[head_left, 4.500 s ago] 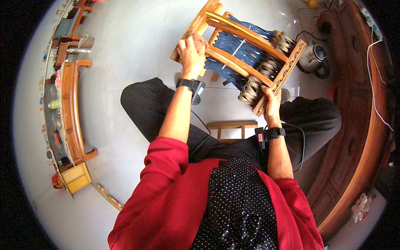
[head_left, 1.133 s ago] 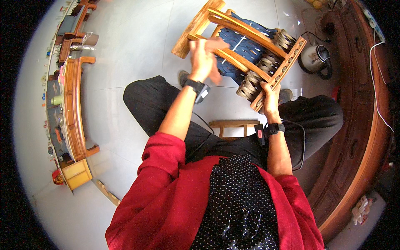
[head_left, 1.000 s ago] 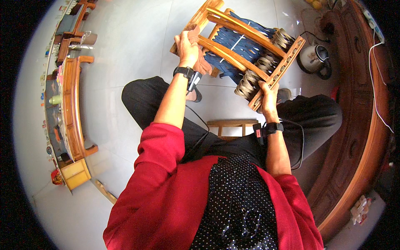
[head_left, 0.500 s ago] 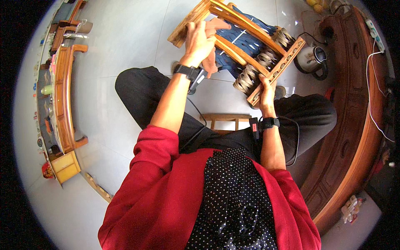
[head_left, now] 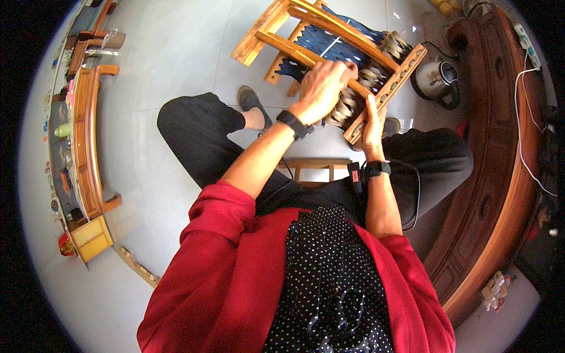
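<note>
My left hand (head_left: pixel 322 88) has slid along the near rail (head_left: pixel 288 48) since half a second ago: it was up by the wide board (head_left: pixel 259 32), and now it lies close to the coils (head_left: pixel 343 110) at the other end. My left shoe (head_left: pixel 249 97), partly covered by my wrist before, shows clearly.

The fingers of that hand are bent over the rail, closed on a brown cloth (head_left: pixel 352 69); only a bit of it shows past my knuckles, and the rest is hidden. My right hand (head_left: pixel 373 128) grips the lower part of the slotted bar (head_left: pixel 393 84), thumb laid up along it and fingers tucked behind, out of sight.

The wooden frame those parts make up sits slantwise in front of me, beyond my knees, its wide board to the far left and its slotted bar to the right. Under its rails spread blue strips (head_left: pixel 315 42) with a pale stick (head_left: pixel 331 46) across them, and the beige coils line up just inside the bar.

Around me: a kettle (head_left: pixel 431 79) stands on the floor (head_left: pixel 182 53) just right of the bar, near a dark cabinet (head_left: pixel 497 159). A small stool (head_left: pixel 312 163) shows between my thighs. Off to the left is a wooden table (head_left: pixel 89 141), a yellow box (head_left: pixel 92 240) at its near end.
</note>
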The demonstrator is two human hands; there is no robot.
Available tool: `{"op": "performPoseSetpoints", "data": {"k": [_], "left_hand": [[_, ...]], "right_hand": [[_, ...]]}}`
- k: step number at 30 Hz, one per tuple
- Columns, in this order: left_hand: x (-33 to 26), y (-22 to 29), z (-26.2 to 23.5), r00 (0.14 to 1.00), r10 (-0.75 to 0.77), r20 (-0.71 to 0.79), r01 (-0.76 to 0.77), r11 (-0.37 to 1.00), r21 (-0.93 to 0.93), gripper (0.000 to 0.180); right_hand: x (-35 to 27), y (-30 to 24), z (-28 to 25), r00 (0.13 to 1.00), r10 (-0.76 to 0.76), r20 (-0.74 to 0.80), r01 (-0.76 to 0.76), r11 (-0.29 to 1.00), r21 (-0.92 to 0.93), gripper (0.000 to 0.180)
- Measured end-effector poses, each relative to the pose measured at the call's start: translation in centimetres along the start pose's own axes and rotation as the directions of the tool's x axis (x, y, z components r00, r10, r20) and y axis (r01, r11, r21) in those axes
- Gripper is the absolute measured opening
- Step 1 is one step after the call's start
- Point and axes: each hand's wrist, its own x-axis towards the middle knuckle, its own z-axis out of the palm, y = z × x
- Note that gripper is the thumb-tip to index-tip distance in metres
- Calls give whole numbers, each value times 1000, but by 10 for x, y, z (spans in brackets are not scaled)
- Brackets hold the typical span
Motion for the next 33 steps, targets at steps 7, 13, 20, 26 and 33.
{"op": "performPoseSetpoints", "data": {"k": [7, 13, 20, 26, 33], "left_hand": [[38, -1, -44, 821, -498, 278, 569, 752, -333, 27], [23, -12, -4, 984, -163, 77, 144, 967, 210, 28], [16, -30, 4, 990, -138, -23, 139, 952, 272, 29], [0, 50, 35, 999, 36, -6, -37, 997, -68, 12], [31, -48, -9, 979, -199, -31, 202, 967, 157, 17]], "right_hand": [[3, 13, -7, 997, 61, -46, -62, 998, -21, 66], [3, 11, -5, 999, 45, -16, -45, 999, 2, 65], [0, 10, -3, 998, 38, -55, -39, 999, -28, 57], [5, 13, -4, 998, 33, 51, -37, 995, 91, 61], [-3, 5, -2, 995, 26, -98, -39, 990, -133, 64]]}}
